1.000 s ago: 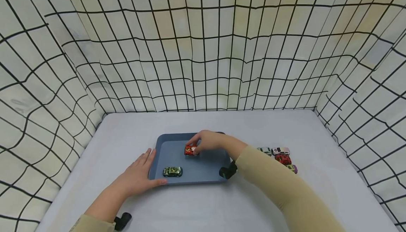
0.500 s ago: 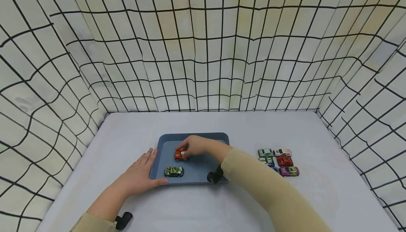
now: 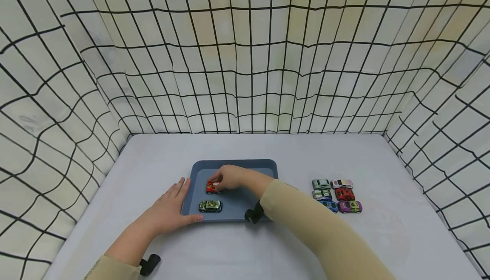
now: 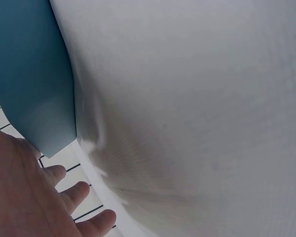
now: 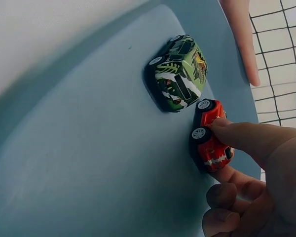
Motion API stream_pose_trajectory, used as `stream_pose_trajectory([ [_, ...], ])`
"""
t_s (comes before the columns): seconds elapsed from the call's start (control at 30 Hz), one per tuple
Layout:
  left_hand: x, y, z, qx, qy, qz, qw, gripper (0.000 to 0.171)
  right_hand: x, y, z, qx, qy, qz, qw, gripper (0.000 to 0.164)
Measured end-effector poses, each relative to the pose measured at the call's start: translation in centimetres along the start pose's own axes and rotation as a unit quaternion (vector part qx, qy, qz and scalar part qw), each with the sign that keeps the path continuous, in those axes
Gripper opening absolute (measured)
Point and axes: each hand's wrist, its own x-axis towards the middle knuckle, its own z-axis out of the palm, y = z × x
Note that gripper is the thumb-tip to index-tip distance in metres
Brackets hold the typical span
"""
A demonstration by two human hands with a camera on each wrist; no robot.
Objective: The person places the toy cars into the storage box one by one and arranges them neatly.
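Note:
Thumb and fingers of my right hand (image 3: 229, 177) pinch a red toy car (image 3: 211, 187) in the left part of the blue-grey tray (image 3: 237, 207). In the right wrist view the red toy car (image 5: 214, 136) is tilted onto its side, wheels showing, low over the tray floor. Close beside it is a green camouflage-patterned toy car (image 5: 182, 74), nearer the tray's front edge in the head view. My left hand (image 3: 168, 210) lies with spread, straight fingers along the tray's left side, its thumb at the front rim. The left wrist view shows that hand (image 4: 29, 192) beside the tray's outer wall (image 4: 34, 84).
Right of the tray, several toy cars stand grouped in two columns on the white table, among them a red one (image 3: 345, 194), a purple one (image 3: 350, 206) and a blue one (image 3: 329, 205). Black grid netting (image 3: 249, 73) over pale walls encloses the back and sides.
My right hand has carried the red car leftward across the tray, to behind the green car. The left hand keeps its place at the tray. More of the grouped cars show now.

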Motion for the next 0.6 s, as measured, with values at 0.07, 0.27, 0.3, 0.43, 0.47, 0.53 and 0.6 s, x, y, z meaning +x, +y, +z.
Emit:
stream_pose_trajectory([
  [0.07,0.06,-0.02,0.02,0.0,-0.001,-0.003,1.0,0.127,-0.05,-0.21,-0.09,-0.008,-0.003,-0.002,1.0,0.04],
  [0.27,-0.01,0.11,-0.11,-0.001,0.0,-0.001,1.0,0.127,-0.25,-0.62,-0.3,-0.013,-0.002,0.001,1.0,0.042],
  [0.3,-0.04,0.15,-0.12,0.0,0.0,-0.001,1.0,0.127,-0.26,-0.64,-0.3,-0.013,-0.001,0.003,1.0,0.042],
  [0.43,-0.08,0.2,-0.11,0.004,0.004,-0.001,1.0,0.127,-0.24,-0.51,-0.2,-0.004,0.002,0.006,1.0,0.044],
  [0.47,-0.06,0.19,-0.08,0.004,0.004,-0.001,1.0,0.127,-0.23,-0.46,-0.2,-0.001,0.002,0.006,1.0,0.045],
  [0.53,-0.03,0.14,-0.03,0.005,0.003,-0.002,1.0,0.127,-0.21,-0.35,-0.21,0.006,0.002,0.003,1.0,0.046],
  [0.6,-0.03,0.1,-0.01,0.003,0.004,-0.002,1.0,0.127,-0.23,-0.31,-0.29,0.016,0.0,-0.001,1.0,0.046],
])
